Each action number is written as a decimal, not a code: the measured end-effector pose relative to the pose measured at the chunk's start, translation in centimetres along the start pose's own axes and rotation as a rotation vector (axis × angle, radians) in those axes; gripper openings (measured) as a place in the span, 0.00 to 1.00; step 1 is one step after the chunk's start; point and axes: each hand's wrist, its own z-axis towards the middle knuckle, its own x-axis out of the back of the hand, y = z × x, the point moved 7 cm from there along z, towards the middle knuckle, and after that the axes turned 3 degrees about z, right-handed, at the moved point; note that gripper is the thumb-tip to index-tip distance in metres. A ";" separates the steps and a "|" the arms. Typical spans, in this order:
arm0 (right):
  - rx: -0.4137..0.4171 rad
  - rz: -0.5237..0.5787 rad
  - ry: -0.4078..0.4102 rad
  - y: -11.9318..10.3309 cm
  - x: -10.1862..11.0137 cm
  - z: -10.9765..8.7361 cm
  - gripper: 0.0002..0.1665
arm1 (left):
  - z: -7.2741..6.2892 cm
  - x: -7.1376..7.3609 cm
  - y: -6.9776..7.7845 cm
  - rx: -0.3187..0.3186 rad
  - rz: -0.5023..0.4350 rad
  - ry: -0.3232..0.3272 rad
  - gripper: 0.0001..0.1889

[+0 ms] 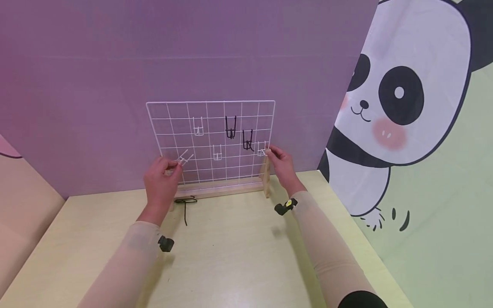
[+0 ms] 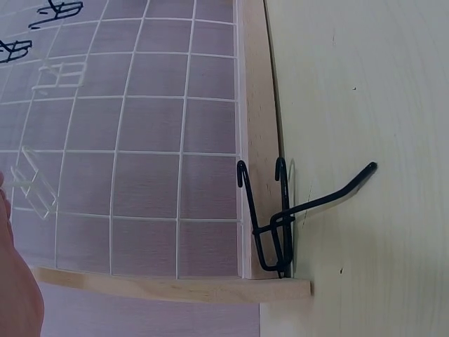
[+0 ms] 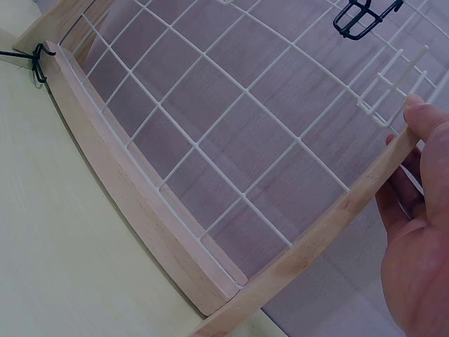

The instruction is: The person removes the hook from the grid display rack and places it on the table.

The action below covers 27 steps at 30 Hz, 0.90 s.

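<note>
Pinched between my left thumb and fingers is a white wire hook (image 1: 185, 159), in front of the left part of a white wire grid panel (image 1: 209, 102). My left hand (image 1: 159, 184) is only partly visible in the left wrist view. At the grid's right edge, my right hand (image 1: 283, 167) pinches another white wire hook (image 3: 384, 91) that sits on the grid. The right thumb is at that hook's lower end, while the other fingers reach behind the wooden side post (image 3: 330, 217).
Two more white hooks (image 1: 198, 128) (image 1: 217, 155) and two black hooks (image 1: 230, 130) (image 1: 247, 141) hang on the grid. A loose black hook (image 2: 273, 232) lies against the wooden base (image 1: 223, 188) at its left end. The stand is on a pale table (image 1: 231, 248) before a purple wall (image 1: 212, 64).
</note>
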 end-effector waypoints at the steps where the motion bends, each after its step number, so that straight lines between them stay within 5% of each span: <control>1: -0.002 -0.004 0.000 0.0 0.0 0.0 0.24 | 0.0 0.1 0.1 -0.003 -0.004 -0.001 0.03; 14: -0.016 -0.004 0.007 0.0 0.1 -0.1 0.24 | -0.5 -0.4 1.3 -0.135 -0.032 -0.031 0.06; 27: -0.017 -0.009 0.005 0.0 0.1 -0.1 0.24 | -1.4 -1.8 2.1 -0.214 0.003 -0.138 0.10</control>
